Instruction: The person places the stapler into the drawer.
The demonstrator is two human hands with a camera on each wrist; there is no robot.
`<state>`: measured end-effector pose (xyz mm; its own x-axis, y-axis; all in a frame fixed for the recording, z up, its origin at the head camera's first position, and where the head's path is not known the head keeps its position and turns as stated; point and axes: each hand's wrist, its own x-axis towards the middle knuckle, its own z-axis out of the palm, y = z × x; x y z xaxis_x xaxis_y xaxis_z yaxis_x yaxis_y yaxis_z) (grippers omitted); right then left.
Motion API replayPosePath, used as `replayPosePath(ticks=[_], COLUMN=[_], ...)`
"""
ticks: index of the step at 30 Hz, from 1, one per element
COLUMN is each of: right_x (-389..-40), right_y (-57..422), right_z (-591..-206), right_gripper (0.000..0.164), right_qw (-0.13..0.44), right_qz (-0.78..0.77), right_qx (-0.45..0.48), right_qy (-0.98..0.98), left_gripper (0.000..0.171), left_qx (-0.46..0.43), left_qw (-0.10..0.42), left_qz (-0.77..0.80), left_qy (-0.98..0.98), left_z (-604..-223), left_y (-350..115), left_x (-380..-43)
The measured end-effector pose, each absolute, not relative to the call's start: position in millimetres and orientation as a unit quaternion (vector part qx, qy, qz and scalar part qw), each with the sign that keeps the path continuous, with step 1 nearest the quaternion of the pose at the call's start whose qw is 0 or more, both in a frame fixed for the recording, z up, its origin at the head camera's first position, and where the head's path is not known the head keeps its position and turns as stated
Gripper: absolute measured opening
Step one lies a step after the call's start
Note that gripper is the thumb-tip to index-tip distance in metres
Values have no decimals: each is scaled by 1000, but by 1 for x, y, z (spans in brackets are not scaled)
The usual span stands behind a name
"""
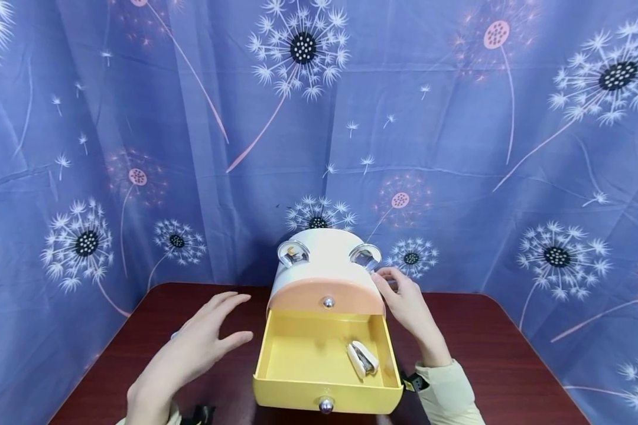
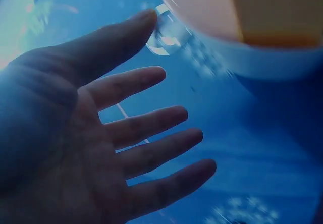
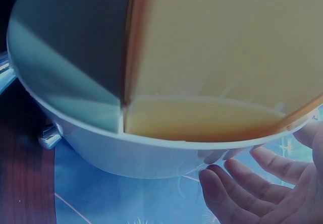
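Note:
A white drawer box [image 1: 326, 254] with a rounded top stands on the table, its peach upper front [image 1: 319, 293] bearing a silver knob. Below it the yellow drawer [image 1: 292, 391] is pulled out. Inside, toward the right, lies a white stapler [image 1: 363, 359]. My left hand [image 1: 202, 333] hovers left of the box, holding nothing; the left wrist view shows its fingers [image 2: 161, 138] spread apart. Against the box's right side rests my right hand [image 1: 410, 304], its fingers [image 3: 252, 183] extended and slightly bent along the white wall [image 3: 146, 158] in the right wrist view.
The dark red-brown tabletop [image 1: 489, 348] spreads around the box. A blue curtain [image 1: 202, 147] with dandelion prints hangs behind and at both sides. Two silver-rimmed round pieces, left [image 1: 293, 254] and right [image 1: 365, 257], stick out from the box's top.

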<state>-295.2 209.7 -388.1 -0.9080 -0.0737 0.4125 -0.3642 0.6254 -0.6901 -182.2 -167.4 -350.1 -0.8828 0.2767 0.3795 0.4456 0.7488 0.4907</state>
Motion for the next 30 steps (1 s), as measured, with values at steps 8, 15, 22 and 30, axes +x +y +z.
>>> replayPosePath(ticks=[8,15,22,30], right_x=[-296,-295,-296,-295], right_y=[211,210,210,210], right_z=[-389,-389,-387,-391], right_gripper=[37,36,39,40], right_qw=[181,178,181,184], right_qz=[420,426,423,418], right_qx=[127,127,130,127], right_qy=[-880,-878,-878,-881], left_gripper=[68,67,54,56], left_qx=[-100,-36,2,13], left_qw=[51,22,51,44], left_qz=[-353,-334,-322,-325], left_qy=[-929,-942,-945,-945], left_z=[-391,-424,-439,-459], left_y=[-212,-244,-260,-268], left_x=[-201,-211,-212,-211])
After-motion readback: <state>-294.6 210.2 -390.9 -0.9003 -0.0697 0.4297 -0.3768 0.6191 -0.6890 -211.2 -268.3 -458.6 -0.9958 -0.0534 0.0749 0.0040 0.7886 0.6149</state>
